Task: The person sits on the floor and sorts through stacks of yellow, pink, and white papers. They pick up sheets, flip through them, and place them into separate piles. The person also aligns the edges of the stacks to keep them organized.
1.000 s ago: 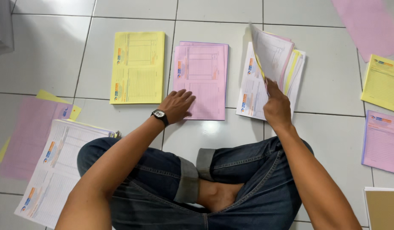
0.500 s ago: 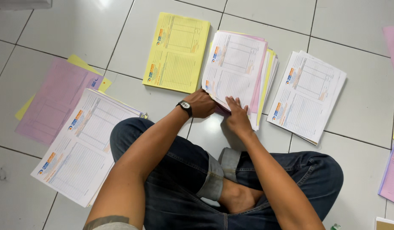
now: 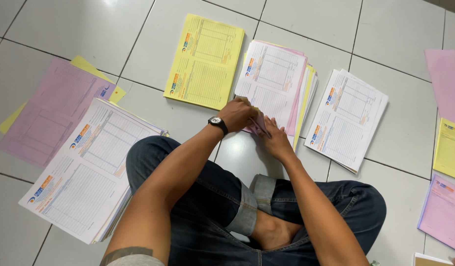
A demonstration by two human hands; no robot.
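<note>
Seated cross-legged on the tiled floor (image 3: 80, 29), the left hand (image 3: 240, 114) and right hand (image 3: 273, 140) pinch closed on the near edge of the mixed paper stack (image 3: 279, 81); squaring it needs an even, light grip.

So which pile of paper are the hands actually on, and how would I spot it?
Start from the person's crossed legs on the tiled floor; three piles lie in a row just beyond the knees. It is the middle pile, between the yellow pile and the all-white pile. Unlike them, it is mixed: white on top, pink and yellow edges showing, both hands at its near edge.
</note>
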